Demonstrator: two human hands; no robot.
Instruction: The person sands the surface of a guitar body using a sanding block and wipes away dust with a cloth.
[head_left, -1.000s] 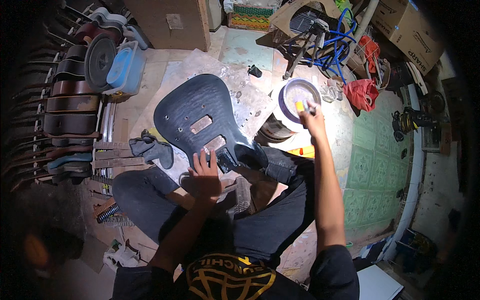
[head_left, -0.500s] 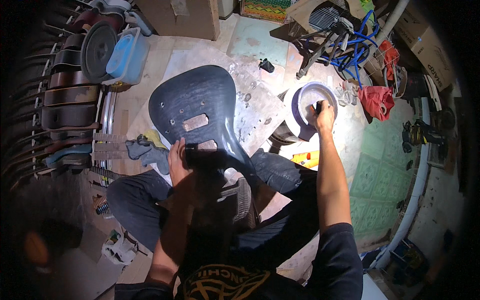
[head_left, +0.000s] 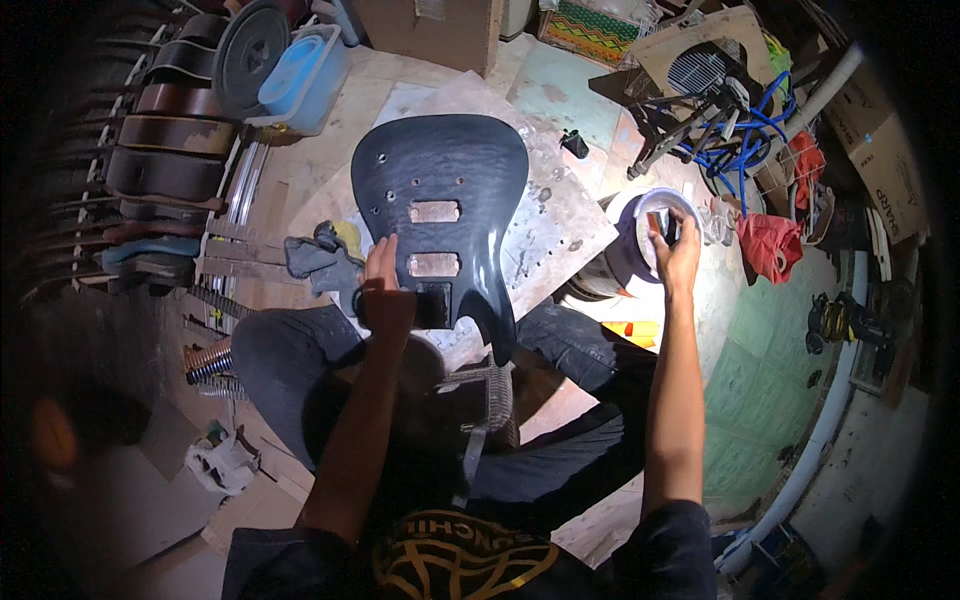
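Observation:
A black electric guitar body (head_left: 449, 170) with rectangular cutouts and small holes lies on a pale, stained board (head_left: 567, 225). My left hand (head_left: 388, 285) touches its lower left edge, fingers extended. My right hand (head_left: 676, 245) grips a small orange and dark block (head_left: 658, 227) in a white-and-purple bowl (head_left: 640, 262) atop a bucket. Grey cloths or gloves (head_left: 315, 265) lie left of the guitar body.
Guitars (head_left: 170, 170) line the left side, beside a clear plastic tub (head_left: 305, 105). A red bag (head_left: 768, 250), coiled blue hose (head_left: 740, 160), metal stand and cardboard boxes (head_left: 880, 160) crowd the right. Orange objects (head_left: 630, 330) lie by my right knee.
The guitar body has turned more upright and sits farther right in view. My left hand has moved to its left edge. My right hand stays at the bowl, slightly repositioned with the block.

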